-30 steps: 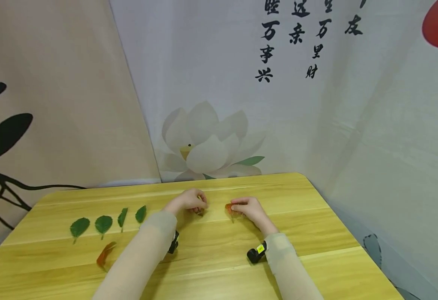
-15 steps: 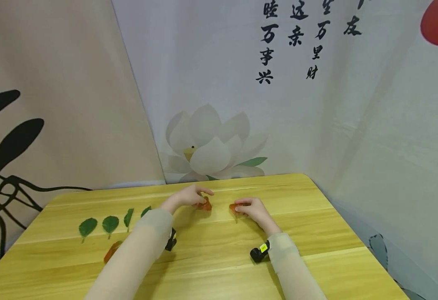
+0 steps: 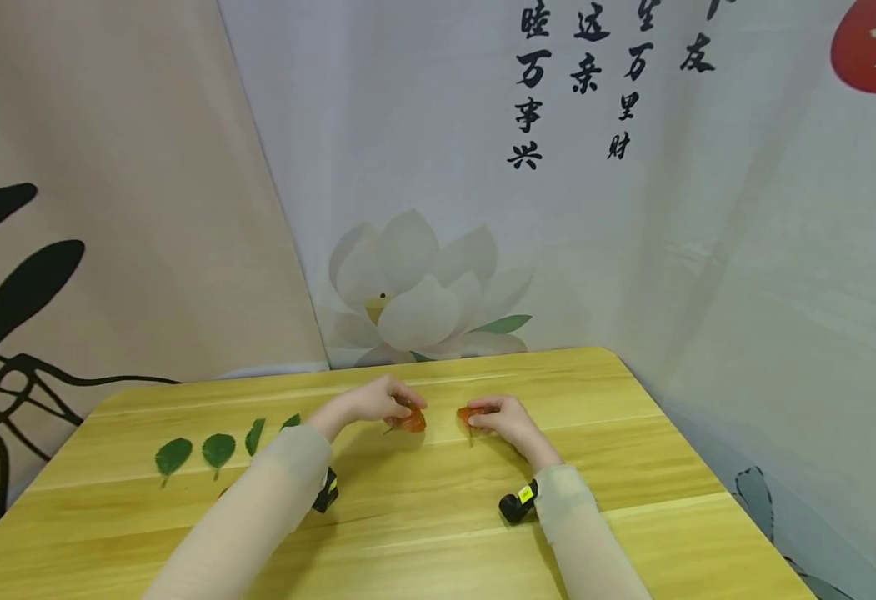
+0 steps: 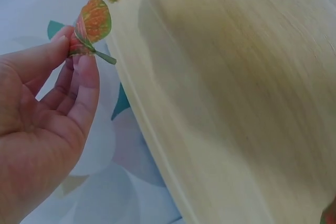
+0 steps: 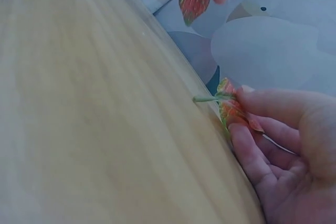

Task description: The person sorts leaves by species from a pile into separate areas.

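Observation:
My left hand (image 3: 377,402) pinches a red-orange leaf (image 3: 413,420) between thumb and fingers, near the far middle of the table. In the left wrist view that leaf (image 4: 95,20) looks orange and green, with its short green stem pointing away from the palm. To the right, my right hand (image 3: 511,425) holds a second red-orange leaf (image 3: 464,415), its stem hanging down toward the table. The right wrist view shows this leaf (image 5: 232,109) edge-on, pinched by thumb and fingers, its green stem pointing left. A small gap separates the two leaves.
Several green leaves (image 3: 218,450) lie in a row on the wooden table (image 3: 422,517), left of my left forearm. A red-green leaf piece (image 4: 329,214) shows at the left wrist view's corner. A printed curtain (image 3: 422,167) hangs behind the table's far edge.
The left hand has raised its leaf and turned it so its red face shows, then lowered slightly. The left forearm has shifted left, over the loose red leaf. The right hand stays nearly still.

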A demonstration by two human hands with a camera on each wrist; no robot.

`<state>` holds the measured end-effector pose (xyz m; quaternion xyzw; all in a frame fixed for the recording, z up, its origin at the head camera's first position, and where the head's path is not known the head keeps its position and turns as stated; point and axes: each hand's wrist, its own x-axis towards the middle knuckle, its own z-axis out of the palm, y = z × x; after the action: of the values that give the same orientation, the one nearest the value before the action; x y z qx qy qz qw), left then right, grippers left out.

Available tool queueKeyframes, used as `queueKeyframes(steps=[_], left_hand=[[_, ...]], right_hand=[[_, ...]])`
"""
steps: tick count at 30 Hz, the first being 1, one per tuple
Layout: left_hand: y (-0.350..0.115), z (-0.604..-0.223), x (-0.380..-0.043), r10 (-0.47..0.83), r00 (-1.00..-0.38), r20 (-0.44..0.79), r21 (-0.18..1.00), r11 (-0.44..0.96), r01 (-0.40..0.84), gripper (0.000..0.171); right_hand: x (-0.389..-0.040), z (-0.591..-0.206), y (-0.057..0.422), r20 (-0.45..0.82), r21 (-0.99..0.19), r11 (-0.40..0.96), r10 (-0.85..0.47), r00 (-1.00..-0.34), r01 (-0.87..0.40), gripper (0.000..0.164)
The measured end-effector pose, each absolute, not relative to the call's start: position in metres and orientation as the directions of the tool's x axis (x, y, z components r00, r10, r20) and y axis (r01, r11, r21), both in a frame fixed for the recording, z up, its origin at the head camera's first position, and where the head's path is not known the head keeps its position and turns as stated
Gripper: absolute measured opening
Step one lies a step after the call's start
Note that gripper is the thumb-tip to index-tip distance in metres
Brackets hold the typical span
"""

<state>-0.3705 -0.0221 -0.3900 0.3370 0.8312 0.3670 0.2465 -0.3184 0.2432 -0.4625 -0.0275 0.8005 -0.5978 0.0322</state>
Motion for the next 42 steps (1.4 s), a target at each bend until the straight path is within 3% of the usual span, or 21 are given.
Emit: queueKeyframes(steps=[4,17,23,36,42], left_hand=[[-0.027,-0.384,-0.363,0.760,-0.632,-0.150,0.764,0.495,0.413,0.029],[-0.039,-0.371,-0.334,0.815,-0.543,-0.202,0.738,0.491,0.463,0.033],[-0.055,-0.373,-0.322,0.814,-0.530,-0.237,0.763,0.493,0.417,0.034],[-0.092,-0.397,-0.312,0.754,-0.610,-0.243,0.799,0.513,0.315,0.028],[-0.100,-0.408,-0.307,0.747,-0.632,-0.206,0.776,0.518,0.359,0.025]], right_hand=[[-0.308,-0.446,0.238,-0.030,-0.956,0.294,-0.097,-0.995,0.001,0.035],[-0.325,-0.475,0.243,-0.029,-0.961,0.276,-0.049,-0.998,0.015,0.033],[-0.324,-0.473,0.242,-0.038,-0.964,0.265,-0.054,-0.998,0.023,0.033],[-0.323,-0.475,0.240,-0.029,-0.960,0.278,-0.038,-0.999,0.017,0.029],[-0.325,-0.476,0.239,-0.028,-0.959,0.281,-0.034,-0.999,0.018,0.030]])
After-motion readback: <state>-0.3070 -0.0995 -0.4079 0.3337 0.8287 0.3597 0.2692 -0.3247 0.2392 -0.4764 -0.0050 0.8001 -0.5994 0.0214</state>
